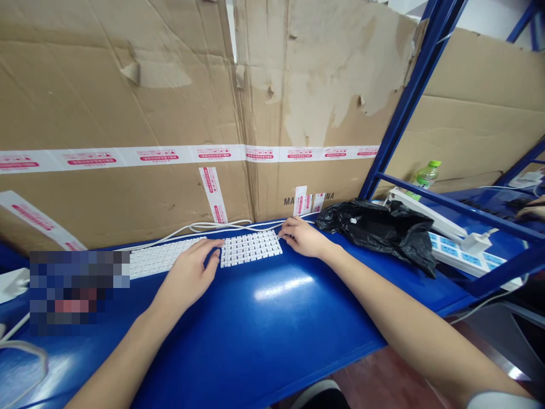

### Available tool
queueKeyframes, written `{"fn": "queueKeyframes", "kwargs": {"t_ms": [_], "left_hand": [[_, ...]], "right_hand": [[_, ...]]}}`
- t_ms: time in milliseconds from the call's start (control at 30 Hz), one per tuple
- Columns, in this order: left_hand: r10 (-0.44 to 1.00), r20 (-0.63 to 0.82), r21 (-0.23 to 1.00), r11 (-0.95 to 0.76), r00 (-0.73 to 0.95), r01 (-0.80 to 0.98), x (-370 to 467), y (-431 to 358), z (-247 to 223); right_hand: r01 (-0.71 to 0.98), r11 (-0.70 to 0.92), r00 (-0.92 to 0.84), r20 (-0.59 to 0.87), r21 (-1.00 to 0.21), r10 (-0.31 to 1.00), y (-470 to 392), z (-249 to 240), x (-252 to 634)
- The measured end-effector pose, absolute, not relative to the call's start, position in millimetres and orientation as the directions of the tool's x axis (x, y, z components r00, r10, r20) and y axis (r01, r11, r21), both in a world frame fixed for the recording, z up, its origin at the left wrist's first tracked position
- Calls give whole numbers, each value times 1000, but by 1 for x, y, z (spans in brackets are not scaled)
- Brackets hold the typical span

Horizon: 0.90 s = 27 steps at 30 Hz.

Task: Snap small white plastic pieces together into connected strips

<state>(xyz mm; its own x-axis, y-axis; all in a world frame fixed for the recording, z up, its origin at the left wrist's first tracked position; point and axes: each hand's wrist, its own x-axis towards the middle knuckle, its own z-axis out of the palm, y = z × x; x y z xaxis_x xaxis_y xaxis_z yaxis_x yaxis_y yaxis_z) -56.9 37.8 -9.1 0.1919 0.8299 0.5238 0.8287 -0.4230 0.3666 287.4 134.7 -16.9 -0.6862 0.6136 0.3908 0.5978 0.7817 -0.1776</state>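
On the blue table lie white gridded panels made up of rows of small pieces with dark marks. One white panel [251, 248] lies between my two hands, and another white panel [157, 257] stretches to the left, partly behind my left hand. My left hand [193, 270] rests at the near panel's left end, thumb apart from the fingers, with nothing seen in its grasp. At that panel's right end, my right hand [303, 236] has its fingers bent and drawn together at the corner; what lies between the fingertips is too small to make out.
A crumpled black plastic bag [378, 227] lies right of my right hand. Beyond the blue frame [395, 102] are a power strip [468, 255], a green-capped bottle [428, 176] and another person's hand [532, 209]. Cardboard [128, 113] stands behind, with white cables [213, 226] along its foot.
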Motion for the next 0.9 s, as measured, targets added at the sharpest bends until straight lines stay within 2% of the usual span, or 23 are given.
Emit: {"fn": "queueKeyframes", "kwargs": {"t_ms": [900], "left_hand": [[835,499,339,-434,231,835,-58,38,-13]], "right_hand": [[606,773,-666,413,-186,621,138,-19,291]]}}
